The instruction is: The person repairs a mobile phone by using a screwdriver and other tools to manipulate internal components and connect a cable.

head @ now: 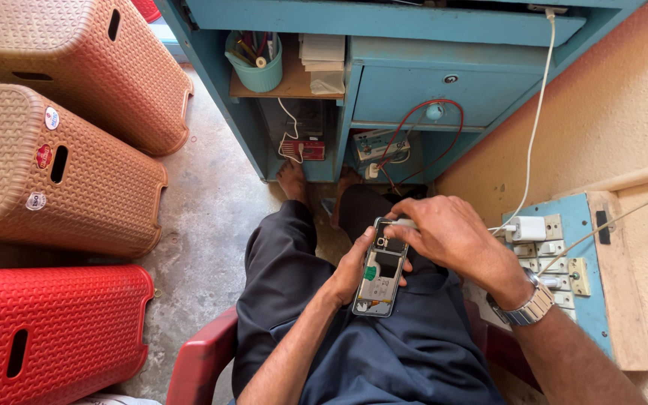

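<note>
head view: three round stickers (42, 156), white and red, sit in a column on the side of the middle tan woven plastic stool (61, 172), with another tan stool (76, 67) behind it and a red stool (50, 330) in front, all tipped on their sides on the concrete floor (204, 225); on a shelf of the blue desk (384, 45) a stack of white papers (322, 61) lies beside a pale green cup (256, 71) full of pens and tools, and lower down a small red and white box (303, 150) and a white labelled device (373, 144) with red wires stand in the leg space; a blue board of white switches and sockets (564, 262) on the wall at the right carries a white charger plug (528, 228) with a white cable running up; the opened phone (380, 268) is a slim upright slab with its back cover off, showing a pale metal frame, a dark square patch, a small green tab and a camera near the top; it lies over the person's lap above dark trousers, on a red chair (200, 360); the left hand (350, 274) is closed around the phone's left edge from below, thumb on its face, gripping it; the right hand (451, 236), with a metal wristwatch (528, 307), curls over the phone's top end, fingertips pinching at the upper edge; whether it holds a small white part there is unclear
</note>
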